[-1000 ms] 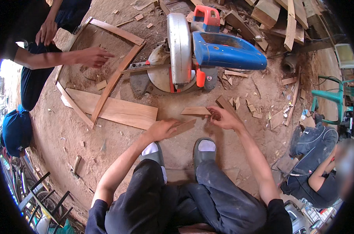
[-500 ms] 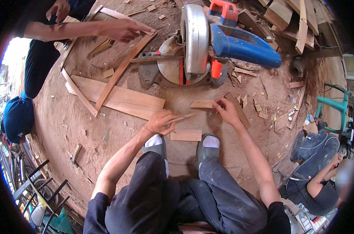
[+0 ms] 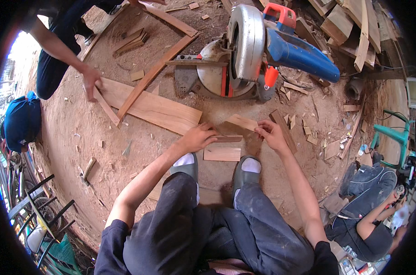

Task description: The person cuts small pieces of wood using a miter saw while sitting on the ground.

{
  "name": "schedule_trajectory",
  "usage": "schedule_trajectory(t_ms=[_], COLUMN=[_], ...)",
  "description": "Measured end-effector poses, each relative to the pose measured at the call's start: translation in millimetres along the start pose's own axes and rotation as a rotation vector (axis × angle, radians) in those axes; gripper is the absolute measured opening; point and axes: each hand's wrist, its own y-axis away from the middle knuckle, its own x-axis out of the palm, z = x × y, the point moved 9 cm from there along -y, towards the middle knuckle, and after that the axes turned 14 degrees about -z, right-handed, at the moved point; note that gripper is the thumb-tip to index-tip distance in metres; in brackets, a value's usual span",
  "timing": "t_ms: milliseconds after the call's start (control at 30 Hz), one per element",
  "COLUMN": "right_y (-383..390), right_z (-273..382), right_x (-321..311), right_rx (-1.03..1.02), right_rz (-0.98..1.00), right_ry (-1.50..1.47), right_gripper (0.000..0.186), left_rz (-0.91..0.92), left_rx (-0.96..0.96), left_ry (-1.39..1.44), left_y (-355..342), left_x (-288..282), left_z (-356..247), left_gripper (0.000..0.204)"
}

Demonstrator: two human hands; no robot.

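My left hand (image 3: 199,137) is closed on one end of a short wood piece (image 3: 229,139), which shows its narrow brown edge. Just below it a flat rectangular wood piece (image 3: 222,154) lies on the ground in front of my feet. My right hand (image 3: 270,134) pinches the right end of another short wood piece (image 3: 241,122), whose pale face is tilted up and whose left end is angled. Beside that hand a darker wood strip (image 3: 283,130) lies on the ground. A wide plank (image 3: 157,110) reaches almost to my left hand.
A blue and silver miter saw (image 3: 244,55) stands ahead. A wooden frame (image 3: 155,75) lies over the plank, with a co-worker's hand (image 3: 91,82) at its left piece. Wood offcuts (image 3: 338,27) are piled far right; a hammer (image 3: 88,170) lies left. Another person (image 3: 366,220) sits at right.
My left hand's wood piece has gone from slanting to level, above the flat piece. My right hand's piece has tilted. The co-worker's hand has left the frame's far corner; a hand is at its left piece.
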Motion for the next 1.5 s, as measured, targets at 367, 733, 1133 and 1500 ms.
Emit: schedule_trajectory(t_ms=[367, 733, 1133, 1500], right_y=[26, 34, 61, 32], right_z=[10, 45, 31, -4], right_x=[25, 40, 85, 76], right_rx=[0.057, -0.244, -0.546, -0.113], right_rz=[0.088, 0.013, 0.055, 0.183], right_ry=[-0.012, 0.212, 0.615, 0.318], right_gripper=[0.027, 0.034, 0.041, 0.03], left_rz=[-0.185, -0.135, 0.039, -0.172], left_rx=[0.046, -0.005, -0.336, -0.4], left_ry=[-0.284, -0.283, 0.05, 0.133], left_y=[-5, -15, -3, -18], left_x=[-13, -28, -17, -41], left_z=[-23, -5, 10, 27], left_gripper=[0.06, 0.048, 0.038, 0.037])
